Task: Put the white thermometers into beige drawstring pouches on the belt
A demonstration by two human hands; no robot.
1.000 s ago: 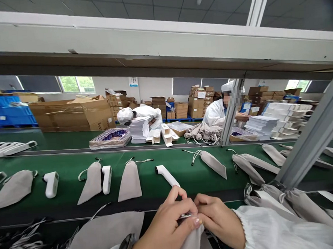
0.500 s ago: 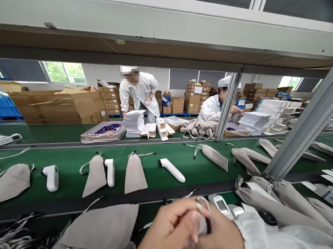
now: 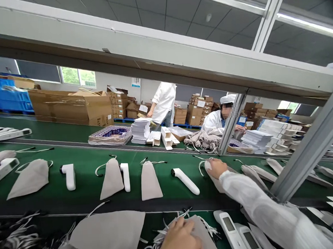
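Touching pouch (image 3: 216, 184) near far edge of belt (image 3: 85, 184) with right hand (image 3: 216, 168); my left hand (image 3: 181, 239) on pouch pile (image 3: 206, 237); hands apart, cannot tell grip.

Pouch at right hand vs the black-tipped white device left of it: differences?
The pouch looks like grey cloth; the device looks rigid and white, with a black tip. The right hand partly covers the pouch; the device lies uncovered. Both show against the green belt.
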